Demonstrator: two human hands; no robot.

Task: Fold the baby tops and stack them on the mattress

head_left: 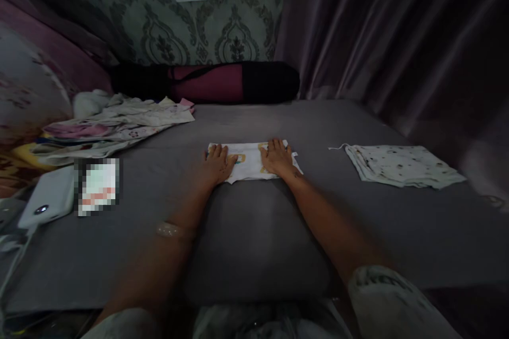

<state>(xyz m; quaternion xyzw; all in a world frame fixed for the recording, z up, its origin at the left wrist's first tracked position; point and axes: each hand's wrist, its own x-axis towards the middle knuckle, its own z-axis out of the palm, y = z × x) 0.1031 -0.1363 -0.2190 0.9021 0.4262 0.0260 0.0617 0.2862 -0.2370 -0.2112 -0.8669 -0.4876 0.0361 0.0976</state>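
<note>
A small white cloth (pixel 249 168) with yellow printed figures lies folded flat in the middle of the grey surface (pixel 254 233). On its left end rests my left hand (pixel 218 163), palm down with the fingers spread. My right hand (pixel 277 158) presses flat on the right end, fingers stretched away from me. Neither hand grips the cloth. Between the two hands its printed middle shows, while both ends are partly hidden under the palms.
To the right lies a folded stack of spotted pale cloth (pixel 401 165). A heap of clothes (pixel 123 122) spreads at the left, with a white power bank (pixel 51 196) and its cable nearer me. A black and maroon rolled bag (pixel 210 82) lies along the wall.
</note>
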